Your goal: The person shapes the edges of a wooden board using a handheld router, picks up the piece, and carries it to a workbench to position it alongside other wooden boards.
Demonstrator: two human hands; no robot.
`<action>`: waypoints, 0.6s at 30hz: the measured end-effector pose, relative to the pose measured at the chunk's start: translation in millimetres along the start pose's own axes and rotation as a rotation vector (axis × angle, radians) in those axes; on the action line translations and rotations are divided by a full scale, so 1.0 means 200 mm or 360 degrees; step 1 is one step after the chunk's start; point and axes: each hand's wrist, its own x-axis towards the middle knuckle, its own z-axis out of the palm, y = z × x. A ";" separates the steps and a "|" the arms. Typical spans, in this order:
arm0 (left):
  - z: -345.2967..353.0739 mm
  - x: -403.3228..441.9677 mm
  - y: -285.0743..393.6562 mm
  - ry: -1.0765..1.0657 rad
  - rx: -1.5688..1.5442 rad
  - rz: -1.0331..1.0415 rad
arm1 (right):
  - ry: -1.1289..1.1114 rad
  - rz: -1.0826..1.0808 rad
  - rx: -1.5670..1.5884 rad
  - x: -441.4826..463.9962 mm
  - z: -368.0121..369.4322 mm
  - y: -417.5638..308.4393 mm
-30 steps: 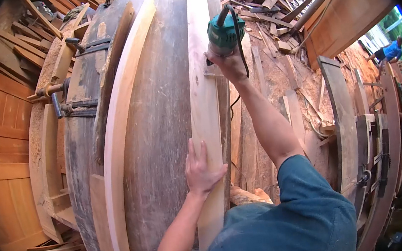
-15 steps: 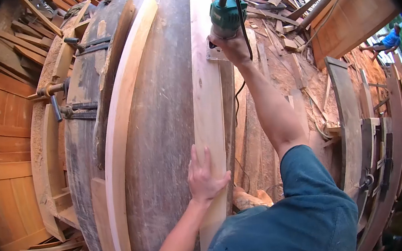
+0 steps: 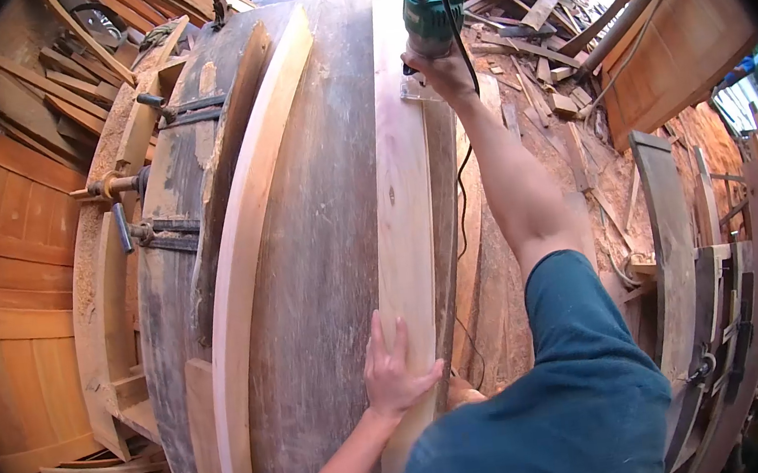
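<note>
- Right hand: closed round green power tool with black cord, at far end of pale straight wooden plank.
- Left hand: fingers slightly spread, resting on plank.
- Plank: along right edge of grey wooden table.

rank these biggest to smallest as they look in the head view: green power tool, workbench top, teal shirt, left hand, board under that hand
1. workbench top
2. teal shirt
3. board
4. green power tool and left hand: too alike to rank
</note>
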 end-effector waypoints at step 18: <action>0.06 0.00 -0.11 0.0269 -0.0708 -0.0205 | 0.0251 0.0361 -0.0047 -1.61 0.07 -0.70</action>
